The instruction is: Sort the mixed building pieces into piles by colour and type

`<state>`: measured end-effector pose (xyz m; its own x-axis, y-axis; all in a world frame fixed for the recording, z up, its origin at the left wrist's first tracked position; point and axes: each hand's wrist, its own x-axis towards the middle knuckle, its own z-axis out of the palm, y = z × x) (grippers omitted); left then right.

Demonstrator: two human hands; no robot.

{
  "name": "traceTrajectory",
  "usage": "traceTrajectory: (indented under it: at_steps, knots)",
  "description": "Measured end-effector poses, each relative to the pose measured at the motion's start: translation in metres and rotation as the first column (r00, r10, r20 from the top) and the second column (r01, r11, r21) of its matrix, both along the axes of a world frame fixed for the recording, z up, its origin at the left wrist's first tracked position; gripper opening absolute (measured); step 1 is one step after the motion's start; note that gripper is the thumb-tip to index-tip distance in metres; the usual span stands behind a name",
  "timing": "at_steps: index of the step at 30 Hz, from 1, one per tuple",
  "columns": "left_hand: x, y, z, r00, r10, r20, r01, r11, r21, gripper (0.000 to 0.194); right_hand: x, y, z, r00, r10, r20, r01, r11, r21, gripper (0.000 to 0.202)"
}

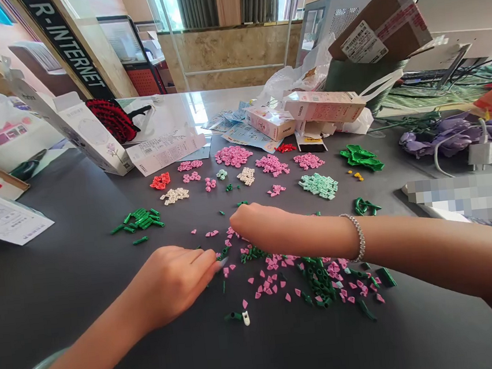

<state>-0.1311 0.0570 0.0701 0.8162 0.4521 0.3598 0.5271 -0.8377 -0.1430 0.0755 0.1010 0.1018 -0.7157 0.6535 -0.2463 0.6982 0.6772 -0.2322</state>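
My left hand [185, 277] is closed low over the dark table [109, 302], its fingertips pressed down beside small green and pink pieces at the left edge of the unsorted pile. What those fingertips hold, if anything, is too small to name. Reaching across from the right, my right hand [252, 221] is bent with its fingers curled downward and hidden behind the hand. Below my right forearm lie scattered pink pieces [267, 287] and a heap of dark green pieces [318, 279]. A white piece [245, 318] lies nearer the front.
Sorted piles stand behind the hands: green tubes [142, 219], pink pieces [233, 156], mint pieces [318, 186], cream pieces [174, 196] and green leaves [362, 157]. Opened boxes [324, 105] and papers are at the back. Purple flowers [450, 136] and a white charger [482, 153] lie at the right.
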Motion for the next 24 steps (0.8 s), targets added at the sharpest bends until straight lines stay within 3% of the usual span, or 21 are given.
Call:
traceTrajectory:
  at_steps: [5, 7, 9, 11, 14, 17, 19, 21, 24]
  knots:
    - [0.0, 0.0, -0.001, 1.0, 0.002, 0.018, -0.002, 1.0, -0.021, 0.037, 0.012, 0.015, -0.003, 0.986, -0.127, -0.11, 0.118, 0.989, -0.087, 0.007]
    - [0.001, 0.0, -0.001, 1.0, 0.006, 0.014, -0.006, 0.999, -0.039, 0.036, 0.02, 0.02, -0.004, 0.954, -0.194, -0.23, 0.152, 0.97, -0.188, 0.003]
    - [0.002, 0.001, 0.0, 1.0, 0.015, 0.013, -0.014, 0.999, -0.047, 0.035, 0.029, 0.02, -0.006, 0.868, -0.325, -0.375, 0.184, 0.913, -0.365, 0.005]
    - [0.002, 0.001, 0.0, 0.999, 0.028, 0.026, -0.027, 0.999, -0.041, 0.035, 0.038, 0.016, -0.008, 0.727, -0.499, -0.472, 0.165, 0.794, -0.585, 0.007]
    - [0.003, 0.003, 0.0, 0.998, 0.038, 0.04, -0.036, 0.998, -0.047, 0.035, 0.047, 0.005, -0.01, 0.467, -0.733, -0.495, -0.02, 0.551, -0.834, 0.008]
    - [0.005, 0.005, 0.003, 0.999, 0.04, 0.036, -0.038, 0.997, -0.063, 0.035, 0.058, -0.009, -0.008, 0.267, -0.88, -0.394, -0.231, 0.338, -0.912, 0.013]
    - [0.008, 0.005, 0.006, 0.999, 0.049, 0.022, -0.047, 0.997, -0.068, 0.036, 0.07, -0.018, -0.005, 0.216, -0.929, -0.3, -0.333, 0.219, -0.917, 0.011]
    - [0.01, 0.004, 0.008, 0.999, 0.053, 0.007, -0.052, 0.996, -0.07, 0.037, 0.085, -0.027, -0.004, 0.219, -0.947, -0.236, -0.392, 0.136, -0.91, 0.01]
    - [0.014, 0.003, 0.01, 0.999, 0.052, 0.008, -0.051, 0.996, -0.072, 0.038, 0.109, -0.041, -0.005, 0.168, -0.965, -0.2, -0.387, 0.122, -0.914, 0.014]
